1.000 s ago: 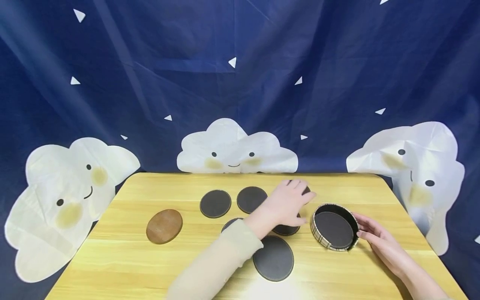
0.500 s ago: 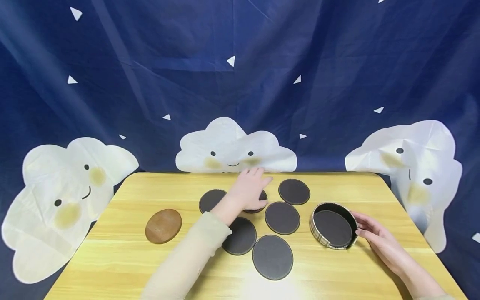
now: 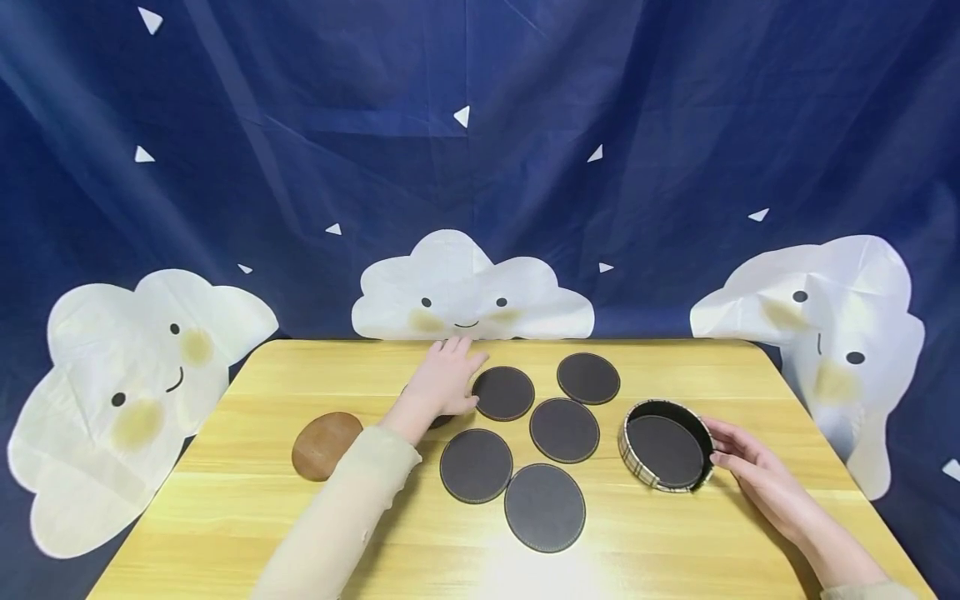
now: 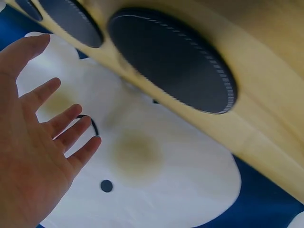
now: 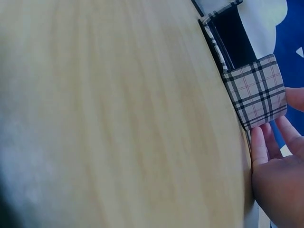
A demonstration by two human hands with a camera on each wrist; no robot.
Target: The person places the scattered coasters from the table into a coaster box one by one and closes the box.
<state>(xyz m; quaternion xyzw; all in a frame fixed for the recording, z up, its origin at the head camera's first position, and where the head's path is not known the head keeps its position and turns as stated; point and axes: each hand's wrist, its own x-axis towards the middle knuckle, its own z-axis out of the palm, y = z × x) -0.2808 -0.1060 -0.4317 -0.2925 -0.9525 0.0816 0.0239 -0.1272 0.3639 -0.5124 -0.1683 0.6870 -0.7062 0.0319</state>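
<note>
My left hand (image 3: 437, 385) is over the leftmost round black coaster (image 3: 441, 421), largely hiding it in the head view. In the left wrist view its fingers are spread and relaxed, with nothing in them, and a stitched black coaster (image 4: 173, 61) lies on the table beyond. Several more black coasters lie flat, among them one at the back right (image 3: 588, 378) and one nearest me (image 3: 544, 508). My right hand (image 3: 765, 475) grips the wall of a round coaster holder (image 3: 633, 462), thumb at the rim and fingers outside. Plaid covers its outer wall (image 5: 256, 92); a black disc shows inside.
A brown round coaster (image 3: 322, 446) lies to the left, partly behind my left sleeve (image 3: 330, 521). The wooden table (image 3: 675, 550) ends at the back against a blue curtain (image 3: 480, 167) with white cloud shapes.
My left hand has moved left across the coasters, from the back right one to the leftmost one, uncovering those behind it. The right hand and the holder have stayed put.
</note>
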